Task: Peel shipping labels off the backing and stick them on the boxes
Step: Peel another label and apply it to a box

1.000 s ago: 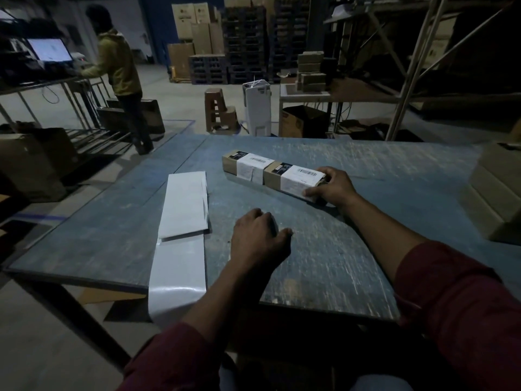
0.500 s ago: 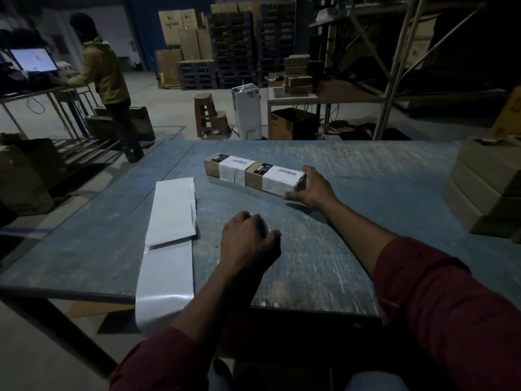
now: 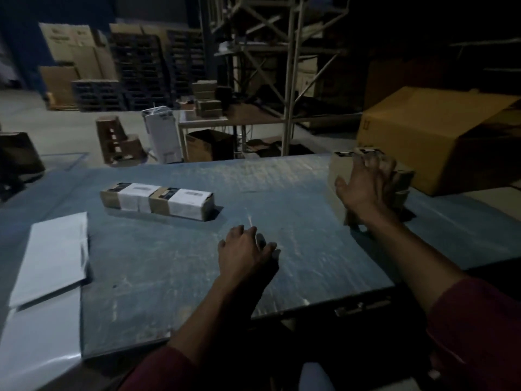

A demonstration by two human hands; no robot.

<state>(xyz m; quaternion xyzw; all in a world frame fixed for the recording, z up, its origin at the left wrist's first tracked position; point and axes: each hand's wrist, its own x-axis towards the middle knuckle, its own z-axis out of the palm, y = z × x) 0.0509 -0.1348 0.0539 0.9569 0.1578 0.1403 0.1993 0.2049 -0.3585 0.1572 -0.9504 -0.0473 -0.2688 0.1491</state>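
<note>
Two small cardboard boxes [image 3: 158,201] lie end to end on the blue table [image 3: 174,272], each with a white shipping label stuck across it. A strip of white label backing [image 3: 53,258] lies at the table's left and hangs over the near edge. My left hand [image 3: 245,255] rests on the table with fingers loosely curled, holding nothing. My right hand [image 3: 366,184] is stretched to the right with fingers spread, against a stack of small brown boxes [image 3: 341,170] at the table's right side. The image is blurred there, so contact is unclear.
A large cardboard carton [image 3: 439,136] stands behind the stack at the far right. Beyond the table are a metal rack [image 3: 290,80], a small side table with boxes [image 3: 207,105], a white unit [image 3: 162,136] on the floor and pallets of cartons.
My right hand has left the labelled boxes and swung right to the stack of small boxes. The view has turned right. My left hand stays on the table.
</note>
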